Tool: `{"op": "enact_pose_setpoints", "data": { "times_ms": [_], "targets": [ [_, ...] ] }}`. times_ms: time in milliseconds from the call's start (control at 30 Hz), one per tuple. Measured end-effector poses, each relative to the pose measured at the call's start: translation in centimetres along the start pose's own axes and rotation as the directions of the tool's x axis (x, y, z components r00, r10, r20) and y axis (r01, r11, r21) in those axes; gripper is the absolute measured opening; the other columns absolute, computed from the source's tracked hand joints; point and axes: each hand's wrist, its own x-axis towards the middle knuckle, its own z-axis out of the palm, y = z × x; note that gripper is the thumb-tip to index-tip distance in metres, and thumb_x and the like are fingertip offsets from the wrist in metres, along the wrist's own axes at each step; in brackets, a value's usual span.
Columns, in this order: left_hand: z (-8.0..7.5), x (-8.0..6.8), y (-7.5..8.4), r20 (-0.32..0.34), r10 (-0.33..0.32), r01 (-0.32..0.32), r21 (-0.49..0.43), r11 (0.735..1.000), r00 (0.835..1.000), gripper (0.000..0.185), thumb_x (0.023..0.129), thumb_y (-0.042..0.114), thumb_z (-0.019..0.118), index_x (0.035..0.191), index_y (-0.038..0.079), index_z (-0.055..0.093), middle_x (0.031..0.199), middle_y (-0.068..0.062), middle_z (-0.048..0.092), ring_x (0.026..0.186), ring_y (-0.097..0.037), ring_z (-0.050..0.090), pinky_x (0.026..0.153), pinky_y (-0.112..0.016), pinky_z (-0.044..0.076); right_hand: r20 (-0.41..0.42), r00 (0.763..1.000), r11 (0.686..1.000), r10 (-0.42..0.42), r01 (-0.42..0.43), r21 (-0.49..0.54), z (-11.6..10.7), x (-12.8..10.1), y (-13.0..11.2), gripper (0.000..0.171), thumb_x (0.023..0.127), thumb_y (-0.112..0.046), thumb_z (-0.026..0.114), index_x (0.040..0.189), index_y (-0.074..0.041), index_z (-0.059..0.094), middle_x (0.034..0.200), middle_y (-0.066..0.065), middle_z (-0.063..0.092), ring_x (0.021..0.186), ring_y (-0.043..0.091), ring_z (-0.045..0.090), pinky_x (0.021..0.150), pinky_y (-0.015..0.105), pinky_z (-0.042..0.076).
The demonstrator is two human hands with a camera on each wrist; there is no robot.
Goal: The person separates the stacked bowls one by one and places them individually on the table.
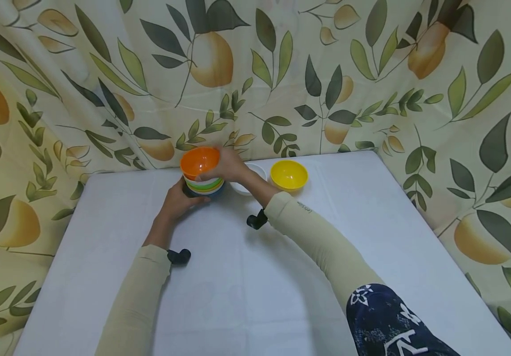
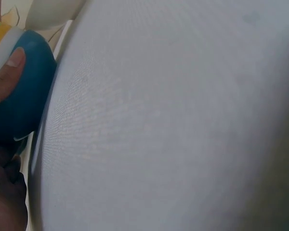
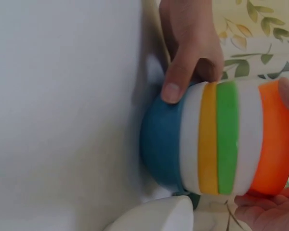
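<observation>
A stack of bowls (image 1: 203,179) sits at the back of the white worktop (image 1: 255,277), close to the leafy curtain (image 1: 371,74). The orange bowl (image 1: 199,162) is on top and the blue bowl (image 3: 163,144) is at the bottom. The left hand (image 1: 179,200) holds the blue bowl, with its thumb pressed on the side. The right hand (image 1: 226,165) grips the rim of the orange bowl. A white bowl (image 1: 255,170) and a yellow bowl (image 1: 288,175) stand just beside the stack.
</observation>
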Motion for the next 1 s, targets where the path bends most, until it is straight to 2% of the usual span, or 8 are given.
{"op": "enact_pose_setpoints", "data": {
  "times_ms": [300, 533, 700, 1000],
  "targets": [
    [0.0, 0.0, 0.1, -0.007, -0.005, 0.005, 0.006, 1.0, 1.0, 0.105, 0.076, 0.043, 0.095, 0.16, 0.014, 0.039, 0.155, -0.013, 0.051, 0.145, -0.034, 0.042, 0.125, -0.059, 0.024, -0.043, 0.997, 0.995, -0.056, 0.059, 0.08, -1.4, -1.0, -1.4, 0.095, 0.079, -0.034, 0.092, 0.152, 0.002, 0.044, 0.136, 0.015, 0.062, 0.117, 0.026, 0.063, 0.095, 0.033, 0.058],
    [0.1, 0.0, 0.2, -0.008, -0.034, 0.034, 0.005, 0.999, 0.999, 0.109, 0.075, 0.043, 0.096, 0.163, 0.015, 0.037, 0.158, -0.013, 0.049, 0.148, -0.035, 0.039, 0.126, -0.06, 0.021, -0.082, 0.996, 0.989, -0.033, 0.044, 0.138, -2.3, -2.4, -1.8, 0.104, 0.078, -0.037, 0.093, 0.158, 0.001, 0.039, 0.143, 0.015, 0.059, 0.12, 0.025, 0.061, 0.099, 0.035, 0.057],
    [0.1, -0.1, 0.2, -0.006, -0.026, 0.027, 0.005, 1.0, 1.0, 0.11, 0.076, 0.041, 0.096, 0.164, 0.015, 0.034, 0.16, -0.013, 0.047, 0.15, -0.035, 0.036, 0.127, -0.06, 0.018, -0.104, 0.994, 0.977, -0.021, 0.043, 0.208, -3.1, -3.6, -2.1, 0.106, 0.076, -0.036, 0.095, 0.158, 0.001, 0.039, 0.145, 0.015, 0.057, 0.122, 0.026, 0.059, 0.1, 0.035, 0.056],
    [0.0, -0.1, 0.3, -0.016, -0.037, 0.038, 0.011, 0.999, 0.999, 0.108, 0.077, 0.037, 0.096, 0.164, 0.014, 0.035, 0.162, -0.015, 0.044, 0.152, -0.037, 0.033, 0.127, -0.06, 0.016, -0.14, 0.99, 0.968, 0.001, 0.034, 0.249, -4.3, -5.3, -1.6, 0.11, 0.076, -0.034, 0.096, 0.161, 0.002, 0.035, 0.151, 0.015, 0.053, 0.125, 0.029, 0.057, 0.102, 0.038, 0.056]
  ]
}}
